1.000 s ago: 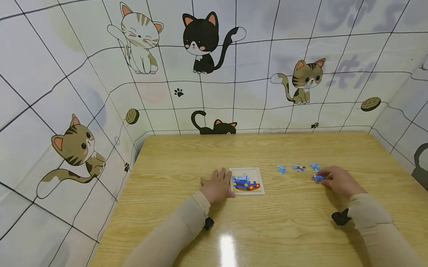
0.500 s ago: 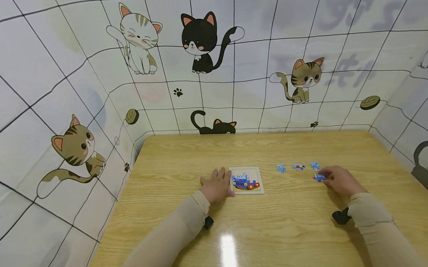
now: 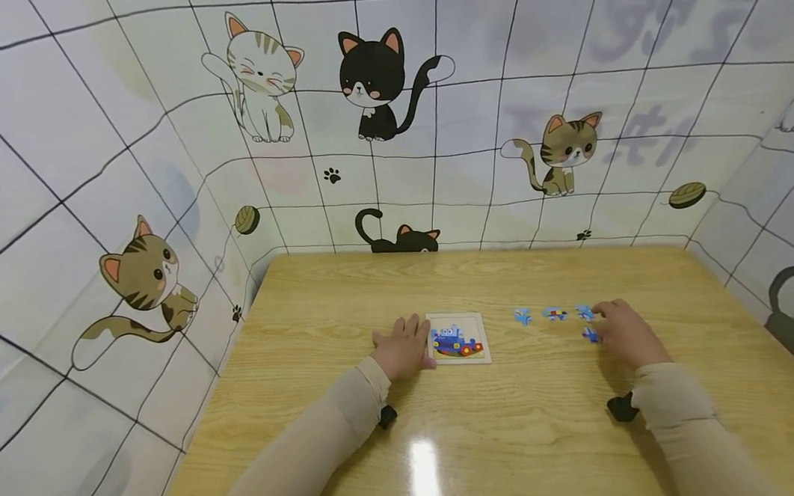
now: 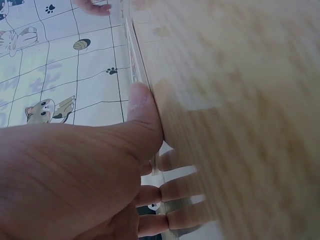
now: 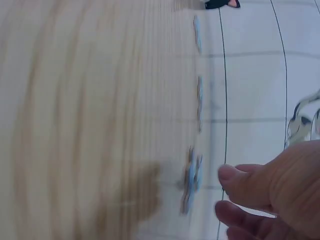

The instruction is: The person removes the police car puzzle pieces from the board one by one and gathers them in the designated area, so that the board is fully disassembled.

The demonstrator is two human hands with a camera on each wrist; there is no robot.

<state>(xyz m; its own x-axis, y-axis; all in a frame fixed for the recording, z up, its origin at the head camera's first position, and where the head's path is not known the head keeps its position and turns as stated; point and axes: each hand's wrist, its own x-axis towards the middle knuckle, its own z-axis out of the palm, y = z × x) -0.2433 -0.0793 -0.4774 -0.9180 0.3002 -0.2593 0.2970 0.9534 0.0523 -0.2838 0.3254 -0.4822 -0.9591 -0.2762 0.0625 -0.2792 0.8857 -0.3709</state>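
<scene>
A square wooden puzzle tray (image 3: 458,360) lies on the table, a blue tugboat picture (image 3: 453,341) partly filling it. Straight fingers of my left hand (image 3: 401,346) rest along the tray's left side; in the left wrist view the thumb (image 4: 142,107) lies at its edge. Over to the right, my right hand (image 3: 624,336) hovers beside a blue puzzle piece (image 3: 590,334), its fingertips near another light-blue piece (image 3: 584,312) behind. The right wrist view has that thumb (image 5: 245,185) and the fingers apart from the pieces, with nothing between them.
Two more loose pieces lie in the back row, one light blue (image 3: 522,315) and one with red and yellow (image 3: 555,314). A cat-patterned wall covering (image 3: 441,168) stands behind the wooden table (image 3: 495,433).
My right hand has let go of the front blue piece, which stays on the table, and has shifted slightly up off it. My left hand has kept its place at the tray.
</scene>
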